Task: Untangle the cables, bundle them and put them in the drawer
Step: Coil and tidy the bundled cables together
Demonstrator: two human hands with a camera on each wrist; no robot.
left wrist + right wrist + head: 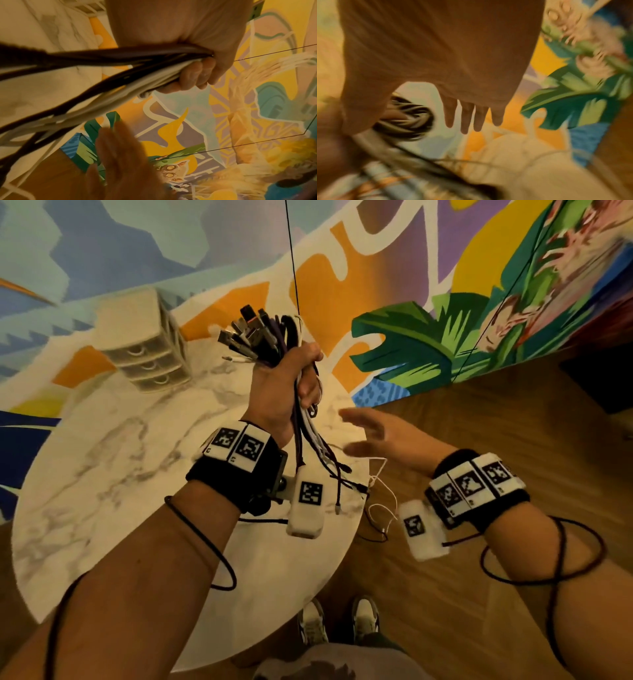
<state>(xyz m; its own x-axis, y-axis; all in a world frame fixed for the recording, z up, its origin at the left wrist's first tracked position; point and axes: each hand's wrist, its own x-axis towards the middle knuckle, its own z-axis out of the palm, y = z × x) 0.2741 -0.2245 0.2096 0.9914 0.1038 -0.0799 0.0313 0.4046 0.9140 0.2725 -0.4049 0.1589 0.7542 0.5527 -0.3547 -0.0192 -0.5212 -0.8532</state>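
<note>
My left hand (291, 385) grips a thick bundle of cables (263, 337) held up above the round marble table (102, 474). Plug ends fan out above the fist; black, white and dark red tails (318, 450) hang below it to the table edge. In the left wrist view the fingers (197, 75) curl round the dark and white strands (102, 75). My right hand (373, 436) is open, fingers straight, just right of the hanging tails and touching nothing; its fingers (467, 119) look spread in the blurred right wrist view. A small beige drawer unit (144, 344) stands at the table's far left, its drawers closed.
A thin white cable (380, 501) dangles off the table's right edge over the wooden floor (479, 594). A colourful mural wall (445, 285) rises behind the table. My shoes (339, 621) stand close to the near table edge.
</note>
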